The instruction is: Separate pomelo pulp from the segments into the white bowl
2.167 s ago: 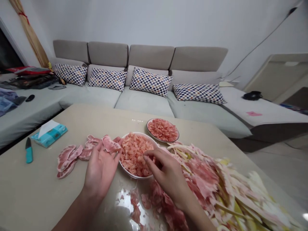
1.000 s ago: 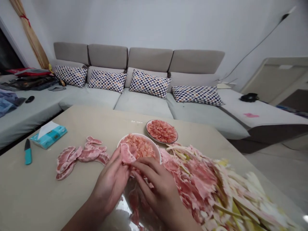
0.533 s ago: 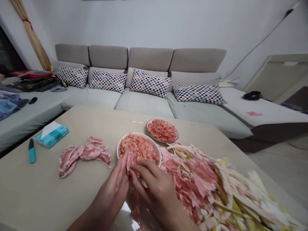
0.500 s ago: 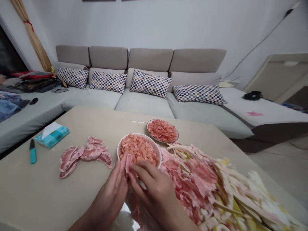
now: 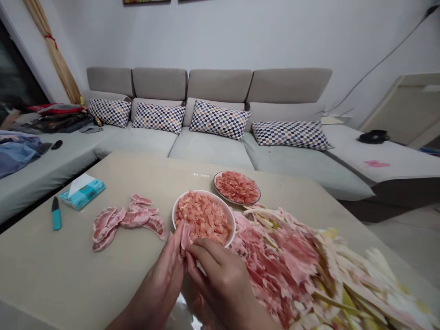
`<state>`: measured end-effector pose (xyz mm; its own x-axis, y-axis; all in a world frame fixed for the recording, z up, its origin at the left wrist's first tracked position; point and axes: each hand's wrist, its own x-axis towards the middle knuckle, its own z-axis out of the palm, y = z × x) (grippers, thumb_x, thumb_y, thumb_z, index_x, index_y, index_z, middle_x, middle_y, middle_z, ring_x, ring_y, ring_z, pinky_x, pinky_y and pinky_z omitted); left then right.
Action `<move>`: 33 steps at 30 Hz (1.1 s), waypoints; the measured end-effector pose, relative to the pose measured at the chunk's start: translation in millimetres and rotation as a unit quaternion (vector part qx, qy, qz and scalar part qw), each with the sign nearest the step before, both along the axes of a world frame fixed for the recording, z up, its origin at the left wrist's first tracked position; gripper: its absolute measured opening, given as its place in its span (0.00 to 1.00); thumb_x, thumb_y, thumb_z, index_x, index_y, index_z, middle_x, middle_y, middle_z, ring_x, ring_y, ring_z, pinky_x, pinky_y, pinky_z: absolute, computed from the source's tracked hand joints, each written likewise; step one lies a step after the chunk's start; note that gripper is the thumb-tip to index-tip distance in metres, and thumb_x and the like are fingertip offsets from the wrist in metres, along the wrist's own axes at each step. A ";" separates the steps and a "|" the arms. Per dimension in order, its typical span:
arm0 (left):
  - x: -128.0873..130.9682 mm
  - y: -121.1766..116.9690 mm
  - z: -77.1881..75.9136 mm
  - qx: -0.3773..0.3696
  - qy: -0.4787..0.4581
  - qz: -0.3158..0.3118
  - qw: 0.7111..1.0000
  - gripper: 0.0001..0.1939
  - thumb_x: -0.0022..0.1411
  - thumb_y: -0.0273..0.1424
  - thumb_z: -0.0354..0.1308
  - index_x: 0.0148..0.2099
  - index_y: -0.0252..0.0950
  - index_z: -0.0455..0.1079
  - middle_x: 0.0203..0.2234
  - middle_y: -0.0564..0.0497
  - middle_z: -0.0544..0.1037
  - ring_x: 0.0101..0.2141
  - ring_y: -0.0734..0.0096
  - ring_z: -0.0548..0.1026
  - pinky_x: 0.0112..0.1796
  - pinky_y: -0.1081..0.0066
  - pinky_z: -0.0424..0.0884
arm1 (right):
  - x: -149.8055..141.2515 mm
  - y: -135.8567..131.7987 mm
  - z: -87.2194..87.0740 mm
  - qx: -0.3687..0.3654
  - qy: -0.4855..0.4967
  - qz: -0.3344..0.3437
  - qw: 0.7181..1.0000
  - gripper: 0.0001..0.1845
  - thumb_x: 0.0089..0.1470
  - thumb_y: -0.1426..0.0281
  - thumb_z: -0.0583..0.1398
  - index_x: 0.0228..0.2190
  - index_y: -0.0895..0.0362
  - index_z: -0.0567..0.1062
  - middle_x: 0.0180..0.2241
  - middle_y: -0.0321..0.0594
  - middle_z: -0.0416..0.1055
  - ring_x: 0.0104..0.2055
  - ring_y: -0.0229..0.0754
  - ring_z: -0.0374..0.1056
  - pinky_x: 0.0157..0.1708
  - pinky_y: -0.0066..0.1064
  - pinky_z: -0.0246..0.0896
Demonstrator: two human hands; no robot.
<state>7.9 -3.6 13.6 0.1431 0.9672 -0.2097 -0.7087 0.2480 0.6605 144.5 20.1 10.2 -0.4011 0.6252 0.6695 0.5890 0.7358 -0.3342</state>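
Both my left hand [image 5: 160, 275] and my right hand [image 5: 220, 277] meet at the near rim of a white bowl [image 5: 220, 201], pinching a pink, peeled citrus segment [image 5: 185, 237] between their fingers. The bowl is heaped with loose pink pulp [image 5: 202, 217]. To the left of my hands, several whole segments [image 5: 129, 220] lie on the tabletop. A large heap of pink and yellowish-white citrus peel and membrane [image 5: 282, 270] spreads to the right, touching my right hand's side and hiding the table there.
A plate of pink pulp [image 5: 237, 188] stands behind the bowl. A tissue pack [image 5: 82, 191] and a teal-handled knife [image 5: 56, 214] lie at the left of the beige table [image 5: 103, 183]. A grey sofa [image 5: 213, 151] with checked cushions stands beyond the table edge.
My left hand has moved from the whole segments to the bowl's near rim. My right hand has left the pulp, and both hands now pinch one segment. The view has shifted slightly.
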 end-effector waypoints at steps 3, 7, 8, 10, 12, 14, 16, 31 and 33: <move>-1.7 0.3 8.1 -0.016 0.031 -0.018 0.999 0.17 0.62 0.37 0.58 0.52 0.40 0.73 0.52 0.44 0.75 0.58 0.57 0.67 0.57 0.60 0.62 | 0.9 0.1 7.6 -0.096 0.085 0.023 0.992 0.09 0.53 0.79 0.55 0.29 0.56 0.74 0.28 0.39 0.73 0.29 0.39 0.69 0.30 0.29 0.66; -8.3 2.4 11.9 -0.017 0.086 -0.014 0.996 0.14 0.56 0.30 0.65 0.46 0.39 0.74 0.43 0.46 0.78 0.45 0.63 0.75 0.47 0.67 0.68 | 3.3 0.9 20.5 -0.190 0.133 0.041 0.972 0.08 0.50 0.79 0.57 0.25 0.56 0.72 0.24 0.35 0.69 0.26 0.37 0.66 0.27 0.27 0.62; -9.9 3.1 11.0 -0.011 0.086 -0.012 0.996 0.12 0.56 0.30 0.66 0.43 0.38 0.74 0.39 0.47 0.78 0.41 0.67 0.75 0.44 0.70 0.69 | 4.1 1.3 23.1 -0.211 0.137 0.054 0.966 0.08 0.50 0.79 0.57 0.25 0.56 0.72 0.24 0.35 0.69 0.26 0.37 0.66 0.27 0.27 0.62; -12.6 4.6 8.0 0.004 0.080 -0.013 0.997 0.07 0.55 0.31 0.66 0.36 0.36 0.73 0.31 0.51 0.75 0.33 0.73 0.73 0.38 0.74 0.68 | 5.6 2.3 26.9 -0.250 0.142 0.077 0.955 0.07 0.50 0.79 0.58 0.27 0.56 0.74 0.25 0.35 0.71 0.27 0.36 0.67 0.28 0.26 0.63; -14.8 6.2 4.4 0.014 0.082 -0.018 0.996 0.08 0.55 0.31 0.67 0.32 0.35 0.71 0.25 0.55 0.70 0.27 0.77 0.69 0.34 0.76 0.66 | 7.0 3.5 28.9 -0.276 0.141 0.095 0.946 0.08 0.51 0.79 0.59 0.30 0.55 0.77 0.28 0.36 0.74 0.29 0.37 0.69 0.29 0.26 0.64; -16.6 7.7 1.2 0.015 0.093 -0.029 0.995 0.09 0.55 0.33 0.67 0.32 0.35 0.70 0.23 0.56 0.68 0.26 0.77 0.66 0.32 0.76 0.64 | 8.1 4.8 29.6 -0.288 0.140 0.102 0.942 0.10 0.52 0.79 0.60 0.32 0.55 0.79 0.29 0.37 0.76 0.30 0.37 0.70 0.30 0.27 0.65; -18.1 8.9 -1.6 0.019 0.103 -0.043 0.994 0.10 0.55 0.34 0.66 0.32 0.35 0.69 0.24 0.55 0.69 0.26 0.77 0.66 0.32 0.76 0.64 | 9.0 6.1 29.5 -0.290 0.139 0.104 0.941 0.10 0.52 0.78 0.60 0.32 0.54 0.81 0.29 0.37 0.76 0.30 0.38 0.71 0.31 0.27 0.66; -25.2 13.6 -9.3 0.104 0.230 -0.088 0.964 0.15 0.53 0.40 0.67 0.30 0.35 0.67 0.20 0.53 0.72 0.24 0.71 0.69 0.29 0.73 0.63 | 9.5 2.6 17.9 -0.218 0.070 0.065 0.971 0.08 0.49 0.78 0.59 0.23 0.57 0.75 0.22 0.36 0.71 0.24 0.36 0.65 0.25 0.25 0.60; -26.9 13.5 -9.8 0.114 0.226 -0.102 0.962 0.15 0.54 0.40 0.66 0.31 0.36 0.67 0.19 0.52 0.73 0.24 0.70 0.70 0.30 0.72 0.63 | 6.1 3.7 19.5 -0.243 0.090 0.059 0.964 0.09 0.47 0.80 0.59 0.21 0.57 0.74 0.21 0.34 0.69 0.23 0.35 0.63 0.24 0.25 0.59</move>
